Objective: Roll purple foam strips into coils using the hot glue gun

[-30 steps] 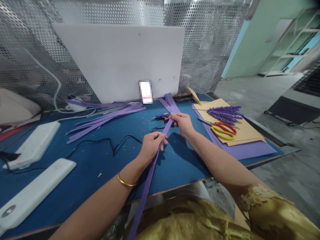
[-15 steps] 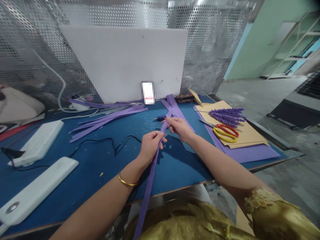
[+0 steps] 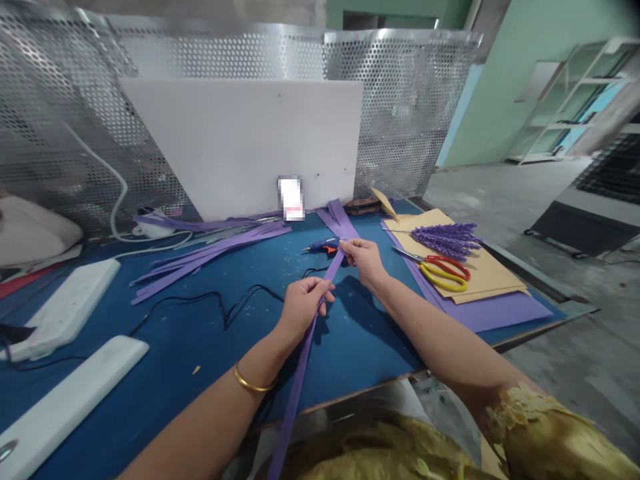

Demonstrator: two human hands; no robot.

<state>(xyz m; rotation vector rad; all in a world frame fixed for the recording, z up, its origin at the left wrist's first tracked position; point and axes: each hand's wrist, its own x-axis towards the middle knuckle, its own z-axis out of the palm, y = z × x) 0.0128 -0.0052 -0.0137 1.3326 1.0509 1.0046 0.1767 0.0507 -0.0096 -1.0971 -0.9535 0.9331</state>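
A long purple paper strip (image 3: 301, 370) runs from between my hands down past the table's front edge. My left hand (image 3: 304, 301) pinches it partway along, thumb on top. Farther up, my right hand (image 3: 364, 261) has its thumb and fingertips closed on the strip's upper end. Just beyond my fingers lies a blue glue gun (image 3: 324, 245) with an orange trigger, its nozzle pointing left. Behind my right hand, more purple strips (image 3: 340, 217) lie in a loose bunch, partly hidden.
Purple strips (image 3: 210, 250) fan out at left, near white power strips (image 3: 75, 300) and a black cord (image 3: 223, 308). On the right, scissors (image 3: 443, 273) and purple lavender sprigs (image 3: 445, 239) rest on tan sheets (image 3: 493, 283). A phone (image 3: 291, 198) leans on a white board (image 3: 245, 140).
My right hand has moved a little away from my left along the strip, so more strip shows between them. The camera view has tilted up, and the glue gun shows more fully.
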